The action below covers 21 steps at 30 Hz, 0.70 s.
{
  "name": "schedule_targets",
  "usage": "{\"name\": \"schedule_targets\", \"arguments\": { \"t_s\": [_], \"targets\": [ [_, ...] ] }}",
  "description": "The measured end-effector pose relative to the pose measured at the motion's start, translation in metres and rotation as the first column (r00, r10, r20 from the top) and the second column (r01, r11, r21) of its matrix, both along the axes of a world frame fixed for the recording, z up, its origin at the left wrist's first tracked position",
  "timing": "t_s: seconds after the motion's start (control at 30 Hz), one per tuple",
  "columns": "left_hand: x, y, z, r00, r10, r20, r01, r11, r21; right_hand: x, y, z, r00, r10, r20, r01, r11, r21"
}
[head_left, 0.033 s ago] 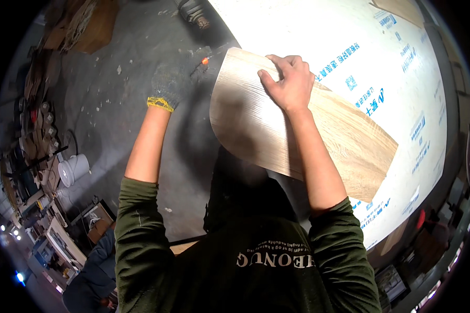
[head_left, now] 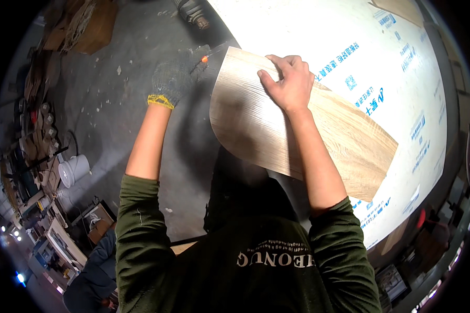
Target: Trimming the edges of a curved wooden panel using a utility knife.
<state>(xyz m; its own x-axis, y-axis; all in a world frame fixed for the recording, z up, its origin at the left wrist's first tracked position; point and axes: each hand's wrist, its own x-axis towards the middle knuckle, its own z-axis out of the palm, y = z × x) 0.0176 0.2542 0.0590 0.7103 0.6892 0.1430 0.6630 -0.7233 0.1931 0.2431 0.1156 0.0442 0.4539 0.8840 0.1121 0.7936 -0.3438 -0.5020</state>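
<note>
A wood-grain board [head_left: 248, 117] with a rounded left end lies partly on a large white printed panel [head_left: 308, 26], its left end sticking out past the panel's edge. My bare right hand [head_left: 292, 86] grips the board by its far edge, thumb on the top face and fingers curled along the rim. To the left, my left hand [head_left: 172, 75] wears a dark grey knit glove with a yellow cuff. It is closed round a slim tool with an orange part [head_left: 204, 59], whose thin end points toward the board's far left corner. The glove's fingers blend into the dark floor.
A dark power tool [head_left: 194, 14] lies on the grey floor beyond the glove. At left are a white bucket [head_left: 74, 170], a cardboard box [head_left: 91, 26] and piled stock. Another person [head_left: 91, 281] is at lower left. A second wooden piece [head_left: 399, 10] rests on the panel's far corner.
My left hand and the slim tool have shifted very slightly. The board and my right hand stay where they were.
</note>
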Motion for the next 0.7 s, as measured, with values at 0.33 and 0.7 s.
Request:
{"name": "schedule_targets", "arguments": {
  "t_s": [0.33,0.7],
  "targets": [
    [-0.078,-0.086,-0.055,0.853,0.431,-0.294,-0.448,0.894,0.010,0.014,-0.053,0.003,0.973,0.230,0.001,-0.229,0.968,0.103],
    [-0.055,-0.206,-0.047,0.569,0.740,0.359,0.014,0.427,-0.904,0.021,-0.085,-0.001,0.930,0.359,0.081,-0.367,0.921,0.131]
  ]
}}
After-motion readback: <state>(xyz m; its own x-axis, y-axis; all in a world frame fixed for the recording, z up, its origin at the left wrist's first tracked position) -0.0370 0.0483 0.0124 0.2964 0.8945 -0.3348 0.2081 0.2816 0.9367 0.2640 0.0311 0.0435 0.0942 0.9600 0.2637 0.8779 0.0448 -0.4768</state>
